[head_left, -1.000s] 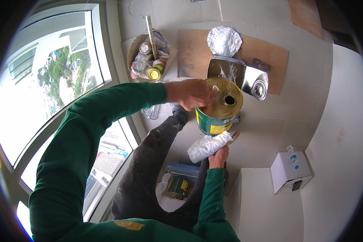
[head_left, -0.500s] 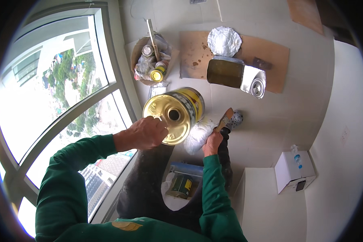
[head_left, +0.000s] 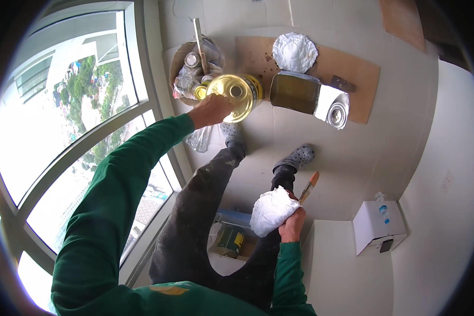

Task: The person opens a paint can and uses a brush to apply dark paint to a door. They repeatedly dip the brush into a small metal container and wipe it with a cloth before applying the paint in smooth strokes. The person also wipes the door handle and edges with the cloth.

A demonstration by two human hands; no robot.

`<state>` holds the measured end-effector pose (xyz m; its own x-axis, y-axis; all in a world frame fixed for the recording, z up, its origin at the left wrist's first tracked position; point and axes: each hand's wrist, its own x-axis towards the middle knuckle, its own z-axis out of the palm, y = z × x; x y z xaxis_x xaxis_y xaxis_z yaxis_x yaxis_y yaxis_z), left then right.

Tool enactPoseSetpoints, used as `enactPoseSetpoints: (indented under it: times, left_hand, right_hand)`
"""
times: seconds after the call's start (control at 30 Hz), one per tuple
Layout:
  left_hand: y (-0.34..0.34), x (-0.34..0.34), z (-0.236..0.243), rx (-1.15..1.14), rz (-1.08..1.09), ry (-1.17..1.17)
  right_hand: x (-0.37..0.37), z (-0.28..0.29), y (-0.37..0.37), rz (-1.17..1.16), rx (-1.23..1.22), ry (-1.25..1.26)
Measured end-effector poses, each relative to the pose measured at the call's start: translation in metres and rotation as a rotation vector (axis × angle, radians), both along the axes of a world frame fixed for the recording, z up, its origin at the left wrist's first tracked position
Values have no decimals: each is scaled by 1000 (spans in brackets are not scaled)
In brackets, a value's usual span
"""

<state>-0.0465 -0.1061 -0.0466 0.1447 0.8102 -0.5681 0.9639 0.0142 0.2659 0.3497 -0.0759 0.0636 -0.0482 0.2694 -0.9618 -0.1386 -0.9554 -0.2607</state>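
Note:
My left hand is stretched out ahead and closed at the near side of the gold top of a round metal can. The can is tilted, its capless round opening facing me; the handle under my fingers is hidden. Close to my right thigh, my right hand grips a paintbrush, bristles pointing away. A bunched white cloth is in that same hand. Just right of the can lies a cut-open rectangular tin, its silver end folded out, with brownish liquid inside.
Brown cardboard lies beneath the tin, with a round white cloth pad behind it. At left, a bag of waste cans holds a wooden stick. A white box stands right; a dark green can sits between my legs.
My left hand has carried the can forward, away from my lap toward the open tin. My right hand has drawn back and lower with the brush and cloth.

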Motion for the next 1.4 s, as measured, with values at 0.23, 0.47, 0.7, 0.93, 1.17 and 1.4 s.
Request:
enactPoseSetpoints:
  times: [0.23, 0.47, 0.7, 0.93, 1.17, 1.4]
  left_hand:
    - [30, 12, -37, 162, 111, -72]
    - [44, 15, -44, -94, 311, -79]
    - [49, 0, -35, 283, 651, -264]
    - [82, -7, -53, -25, 1236, -512]
    - [79, 12, -66, 264, 1248, -218]
    - [75, 20, -71, 223, 1290, -178]
  right_hand:
    - [1, -14, -18, 17, -46, -12]
    - [2, -24, -23, -69, -61, -70]
    - [-2, -24, -17, -26, -58, -50]
    - [16, -37, -25, -13, -83, -69]
    - [21, -43, -25, -28, -119, -100]
    - [24, -43, -23, -37, -122, -45]
